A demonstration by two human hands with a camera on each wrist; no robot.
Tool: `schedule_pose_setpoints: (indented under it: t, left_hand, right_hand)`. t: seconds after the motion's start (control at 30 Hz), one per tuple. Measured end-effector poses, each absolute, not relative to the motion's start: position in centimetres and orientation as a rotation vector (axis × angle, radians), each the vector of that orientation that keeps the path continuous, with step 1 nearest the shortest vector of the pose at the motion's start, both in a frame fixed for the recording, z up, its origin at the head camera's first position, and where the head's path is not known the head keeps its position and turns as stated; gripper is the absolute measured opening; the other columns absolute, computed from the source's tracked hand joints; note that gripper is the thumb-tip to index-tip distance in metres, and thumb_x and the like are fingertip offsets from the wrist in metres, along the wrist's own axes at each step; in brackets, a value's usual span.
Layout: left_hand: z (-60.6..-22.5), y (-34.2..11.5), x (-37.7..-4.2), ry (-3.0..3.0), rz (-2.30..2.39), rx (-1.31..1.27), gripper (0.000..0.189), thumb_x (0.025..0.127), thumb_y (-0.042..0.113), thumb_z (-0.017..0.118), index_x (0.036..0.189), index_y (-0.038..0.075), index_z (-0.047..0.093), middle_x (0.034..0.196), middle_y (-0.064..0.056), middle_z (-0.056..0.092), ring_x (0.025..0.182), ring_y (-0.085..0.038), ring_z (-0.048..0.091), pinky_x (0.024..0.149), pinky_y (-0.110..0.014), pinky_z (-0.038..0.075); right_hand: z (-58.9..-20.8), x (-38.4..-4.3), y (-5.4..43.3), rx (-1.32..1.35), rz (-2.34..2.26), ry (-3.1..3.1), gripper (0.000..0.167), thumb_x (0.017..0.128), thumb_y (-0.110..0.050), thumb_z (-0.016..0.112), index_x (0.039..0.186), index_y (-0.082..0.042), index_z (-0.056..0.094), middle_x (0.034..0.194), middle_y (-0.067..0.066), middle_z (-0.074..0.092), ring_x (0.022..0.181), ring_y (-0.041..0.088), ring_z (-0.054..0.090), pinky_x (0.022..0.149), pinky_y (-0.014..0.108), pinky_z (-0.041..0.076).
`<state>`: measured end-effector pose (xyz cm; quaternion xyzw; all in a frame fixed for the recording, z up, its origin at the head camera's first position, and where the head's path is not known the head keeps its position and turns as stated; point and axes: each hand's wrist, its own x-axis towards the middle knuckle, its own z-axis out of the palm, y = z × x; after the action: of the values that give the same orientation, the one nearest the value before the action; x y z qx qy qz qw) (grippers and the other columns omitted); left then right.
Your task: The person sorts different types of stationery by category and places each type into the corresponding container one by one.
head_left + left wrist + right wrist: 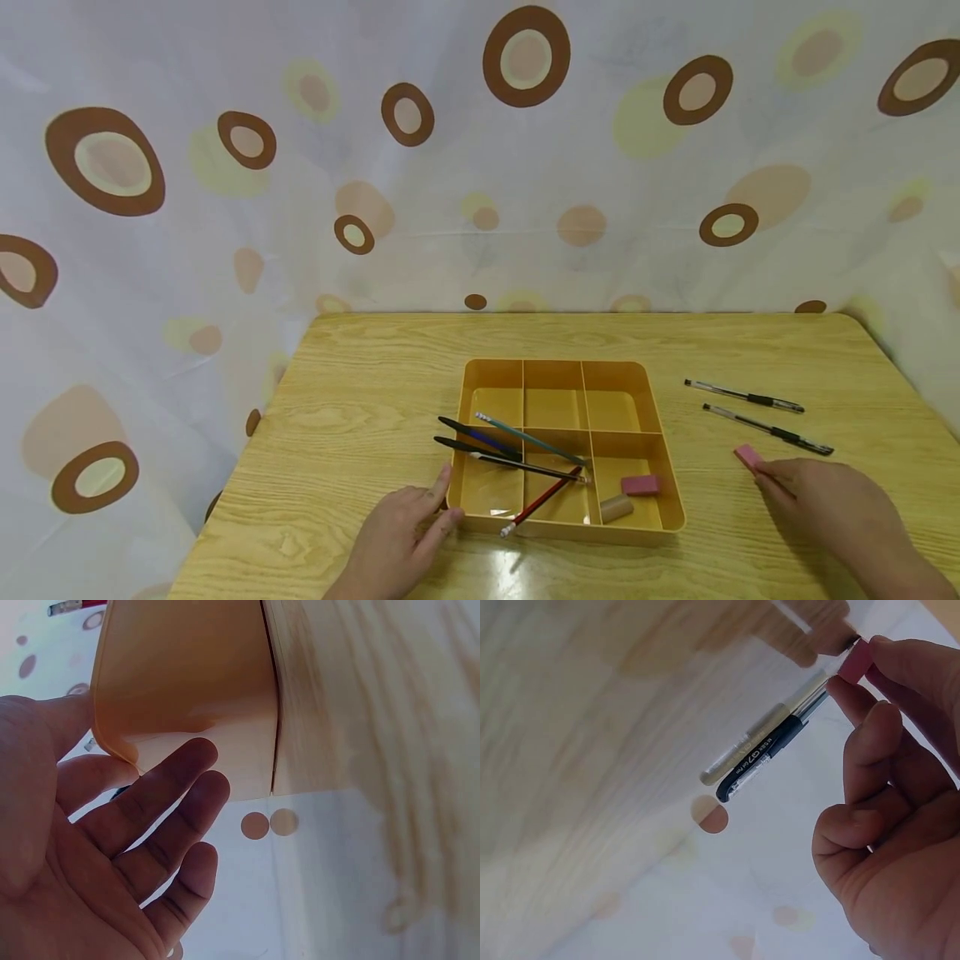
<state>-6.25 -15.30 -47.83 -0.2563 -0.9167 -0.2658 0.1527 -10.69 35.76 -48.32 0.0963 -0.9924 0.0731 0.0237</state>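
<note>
A yellow divided tray [491, 525] sits on the table, holding pens and pencils. My left hand [401, 533] rests at its front left corner, thumb and index finger touching the sides; in the left wrist view the other fingers [199, 802] are extended loosely beside the wall. My right hand [840, 500], right of the tray, pinches a pink eraser [747, 457] between thumb and index finger, low over the table. The right wrist view shows this eraser [856, 662] at the fingertips, the other fingers curled. A second pink eraser [640, 485] lies in the tray's front right compartment.
Two black-grip gel pens, the farther one [742, 395] and the nearer one [768, 429], lie right of the tray. A brown cylinder [617, 508] shares the front right compartment. A red pencil [543, 504] and a black pencil [525, 467] cross the front compartments. Patterned cloth hangs behind.
</note>
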Motion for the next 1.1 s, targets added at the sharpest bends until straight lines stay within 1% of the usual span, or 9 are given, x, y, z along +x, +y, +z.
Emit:
schedule_pose_setpoints:
  t: [0.17,0.33,0.43,0.53,0.7,0.8,0.93,1.0,1.1]
  left_hand:
    - [-48.0,-15.3,-6.3,-2.599,-0.758,-0.759,0.048,0.097,0.022,0.072,0.135,-0.006,0.063,0.065,0.018,0.053,0.063,0.010,0.030,0.065,-0.022,0.050]
    - [-48.0,-15.3,-6.3,-2.597,-0.759,-0.752,0.048,0.097,0.023,0.072,0.135,-0.005,0.063,0.065,0.018,0.054,0.063,0.011,0.030,0.066,-0.022,0.050]
    - [-48.1,-15.3,-6.3,-2.598,-0.751,-0.741,0.048,0.097,0.024,0.073,0.135,-0.004,0.064,0.064,0.019,0.051,0.063,0.011,0.030,0.066,-0.022,0.050]
    - [-48.1,-15.2,-6.4,-2.590,-0.745,-0.738,0.047,0.097,0.025,0.073,0.134,-0.004,0.065,0.064,0.019,0.050,0.063,0.011,0.029,0.067,-0.022,0.049]
    - [-48.1,-15.2,-6.4,-2.585,-0.750,-0.742,0.047,0.098,0.025,0.072,0.134,-0.004,0.065,0.065,0.019,0.052,0.064,0.011,0.029,0.066,-0.021,0.048]
    - [-48.2,-15.3,-6.4,-2.590,-0.748,-0.746,0.047,0.098,0.025,0.072,0.134,-0.004,0.064,0.065,0.019,0.052,0.063,0.011,0.029,0.066,-0.021,0.049]
    - [-48.2,-15.3,-6.4,-2.592,-0.741,-0.743,0.047,0.099,0.026,0.071,0.134,-0.004,0.065,0.065,0.020,0.050,0.063,0.011,0.028,0.066,-0.021,0.048]
    - [-48.2,-15.3,-6.4,-2.593,-0.738,-0.739,0.047,0.098,0.026,0.072,0.135,-0.003,0.065,0.065,0.020,0.049,0.063,0.010,0.028,0.065,-0.021,0.047]
    - [-48.2,-15.3,-6.4,-2.605,-0.752,-0.733,0.048,0.098,0.027,0.071,0.135,-0.003,0.065,0.064,0.021,0.047,0.063,0.010,0.028,0.065,-0.020,0.047]
  right_hand:
    - [-48.4,-10.4,35.7,0.282,0.225,-3.026,0.021,0.096,-0.023,0.073,0.106,-0.006,0.082,0.055,-0.003,0.062,0.056,0.019,0.062,0.053,0.051,0.051]
    - [-48.5,-10.0,35.0,0.356,0.228,-2.837,0.015,0.088,-0.019,0.081,0.098,-0.008,0.083,0.043,-0.015,0.040,0.046,0.007,0.038,0.043,0.035,0.039]
    - [-48.2,-9.9,34.6,0.423,0.218,-2.739,0.015,0.080,-0.014,0.084,0.095,-0.009,0.083,0.050,-0.010,0.058,0.045,0.002,0.034,0.043,0.030,0.037]
    - [-47.7,-9.9,34.2,0.464,0.231,-2.674,0.018,0.076,-0.012,0.085,0.094,-0.009,0.083,0.068,0.003,0.074,0.044,0.004,0.045,0.043,0.032,0.043]
    - [-46.8,-9.6,33.1,0.517,0.273,-2.582,0.020,0.076,-0.011,0.083,0.096,-0.007,0.083,0.085,0.012,0.079,0.053,0.022,0.066,0.049,0.042,0.054]
    - [-46.2,-9.5,32.2,0.538,0.294,-2.536,0.019,0.089,-0.022,0.075,0.096,-0.006,0.083,0.091,0.013,0.080,0.058,0.023,0.068,0.057,0.050,0.056]
    - [-45.3,-9.3,30.9,0.584,0.311,-2.460,0.053,0.106,-0.047,0.051,0.095,-0.006,0.084,0.093,0.011,0.080,0.060,0.019,0.068,0.059,0.050,0.055]
    - [-44.8,-9.3,30.2,0.617,0.317,-2.418,0.068,0.108,-0.055,0.039,0.094,-0.006,0.084,0.091,0.009,0.080,0.061,0.019,0.069,0.056,0.044,0.055]
    - [-44.3,-9.2,29.1,0.679,0.328,-2.342,0.076,0.108,-0.057,0.031,0.091,-0.005,0.083,0.087,0.009,0.080,0.063,0.024,0.071,0.054,0.039,0.054]
